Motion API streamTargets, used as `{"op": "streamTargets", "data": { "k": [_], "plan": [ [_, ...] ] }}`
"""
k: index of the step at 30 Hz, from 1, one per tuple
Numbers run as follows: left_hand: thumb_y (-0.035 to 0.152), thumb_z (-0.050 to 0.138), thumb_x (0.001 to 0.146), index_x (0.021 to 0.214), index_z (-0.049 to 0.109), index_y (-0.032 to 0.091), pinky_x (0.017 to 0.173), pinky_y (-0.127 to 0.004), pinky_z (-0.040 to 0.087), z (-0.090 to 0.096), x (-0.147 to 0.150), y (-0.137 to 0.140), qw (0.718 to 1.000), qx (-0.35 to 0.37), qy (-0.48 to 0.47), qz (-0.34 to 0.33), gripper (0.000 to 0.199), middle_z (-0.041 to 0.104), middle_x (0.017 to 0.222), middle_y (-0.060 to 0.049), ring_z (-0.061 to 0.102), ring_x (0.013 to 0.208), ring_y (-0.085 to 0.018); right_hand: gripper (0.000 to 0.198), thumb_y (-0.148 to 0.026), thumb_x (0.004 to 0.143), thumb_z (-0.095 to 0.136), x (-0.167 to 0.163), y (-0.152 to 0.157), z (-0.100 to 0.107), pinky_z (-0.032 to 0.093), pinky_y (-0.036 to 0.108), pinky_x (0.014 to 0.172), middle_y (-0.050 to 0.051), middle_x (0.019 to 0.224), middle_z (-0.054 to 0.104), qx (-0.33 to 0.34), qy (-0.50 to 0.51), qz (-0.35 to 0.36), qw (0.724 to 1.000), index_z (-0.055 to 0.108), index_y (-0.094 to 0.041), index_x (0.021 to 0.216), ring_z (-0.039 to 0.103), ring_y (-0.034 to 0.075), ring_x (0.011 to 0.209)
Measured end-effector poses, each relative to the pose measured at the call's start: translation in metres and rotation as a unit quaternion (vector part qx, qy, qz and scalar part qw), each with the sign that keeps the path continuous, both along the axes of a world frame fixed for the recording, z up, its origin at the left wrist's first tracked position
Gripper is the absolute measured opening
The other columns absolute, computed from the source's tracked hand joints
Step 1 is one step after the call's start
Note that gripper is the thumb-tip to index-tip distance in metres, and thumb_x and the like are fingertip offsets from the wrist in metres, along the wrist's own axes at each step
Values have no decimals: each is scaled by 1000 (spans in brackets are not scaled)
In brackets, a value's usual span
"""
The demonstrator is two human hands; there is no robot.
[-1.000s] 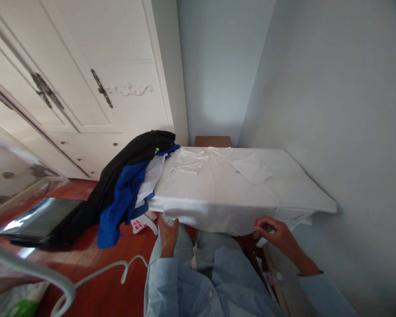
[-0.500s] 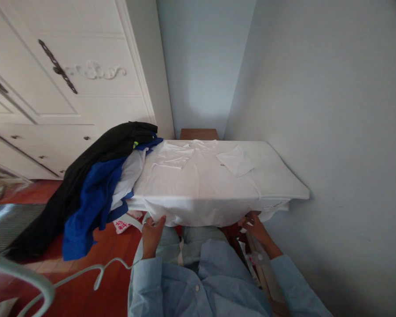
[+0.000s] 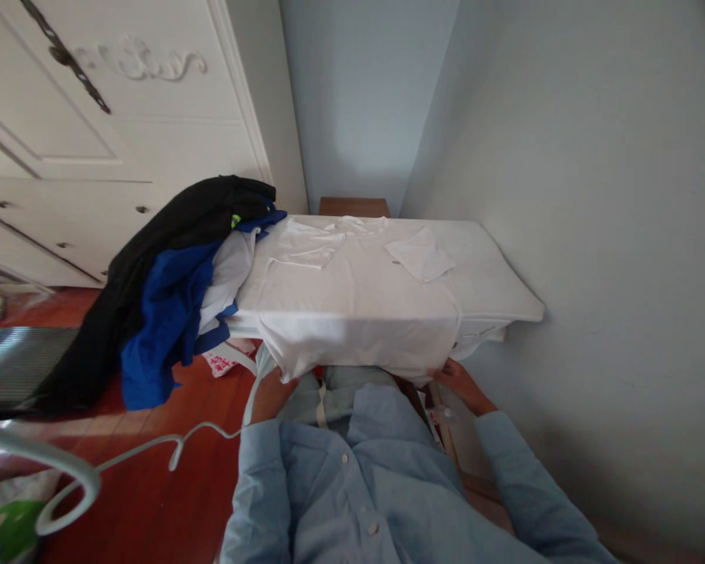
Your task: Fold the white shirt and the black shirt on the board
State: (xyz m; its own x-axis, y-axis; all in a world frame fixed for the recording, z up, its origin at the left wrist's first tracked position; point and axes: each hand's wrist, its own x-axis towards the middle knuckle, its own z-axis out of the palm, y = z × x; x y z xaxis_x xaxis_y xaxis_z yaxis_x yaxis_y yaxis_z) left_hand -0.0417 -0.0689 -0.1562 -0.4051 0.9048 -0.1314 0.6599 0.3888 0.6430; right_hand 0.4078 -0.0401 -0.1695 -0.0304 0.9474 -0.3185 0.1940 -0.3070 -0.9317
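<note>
In the head view, a white T-shirt (image 3: 358,290) lies spread across an ironing board (image 3: 497,274) at the middle of the frame, its neckline toward the far edge. Both sleeves rest flat on top, the one to the right partly covering a small dark print (too small to read). The lower part of the shirt drapes over the near edge, its hem sagging between the two hands.

The left hand (image 3: 270,394), below the frame's middle and left of centre, is at the hem's left corner; cloth hides most of its fingers, so I cannot tell how far they are closed. The right hand (image 3: 459,382), right of centre, has its fingers drawn together in a pinch on the hem's right corner.

At the ironing board's left end hangs a heap: a black garment (image 3: 170,243), a bright blue garment (image 3: 168,301) and a white garment (image 3: 229,270). A white wardrobe (image 3: 170,149) fills the upper left of the frame, and a pale wall (image 3: 593,196) takes up the right side. A curved white tube (image 3: 76,470) crosses the lower left, above the reddish wooden floor (image 3: 200,486).
</note>
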Motion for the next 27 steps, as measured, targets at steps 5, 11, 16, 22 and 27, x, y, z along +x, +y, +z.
{"op": "streamTargets", "data": {
  "k": [5,11,16,22,27],
  "plan": [
    [48,57,83,64,57,22,66,-32,43,11,1,-3,1000,-19,17,9,33,60,62,-5,61,69,-25,67,-54,58,87,-9,-5,-20,50,52,105,17,114,76,-40,-10,52,998,70,-14,109,69,35,110],
    [54,44,89,61,45,23,63,-29,37,44,-2,-12,993,89,-4,77,42,52,62,-2,52,67,-19,64,-67,63,81,-15,-4,2,47,54,108,16,114,76,-49,-27,92,994,74,-16,100,68,39,114],
    [56,41,89,61,39,24,61,-31,34,55,-6,-16,982,98,23,162,42,48,60,-1,45,61,-18,61,-64,71,81,7,-8,52,57,45,95,15,117,75,-76,88,20,993,71,-17,109,72,33,105],
    [48,47,86,116,60,14,89,-41,48,44,-18,-16,989,16,28,144,47,67,122,-20,64,109,-33,56,-54,70,86,20,-18,60,60,39,84,13,110,76,-89,116,-53,988,68,-18,109,74,29,96],
    [56,48,87,129,58,7,98,-46,48,26,-29,-20,990,-138,16,24,65,64,130,-25,62,121,-40,57,-53,66,87,12,-32,38,61,38,83,11,113,76,-102,123,-53,986,67,-22,109,74,29,97]
  ]
}}
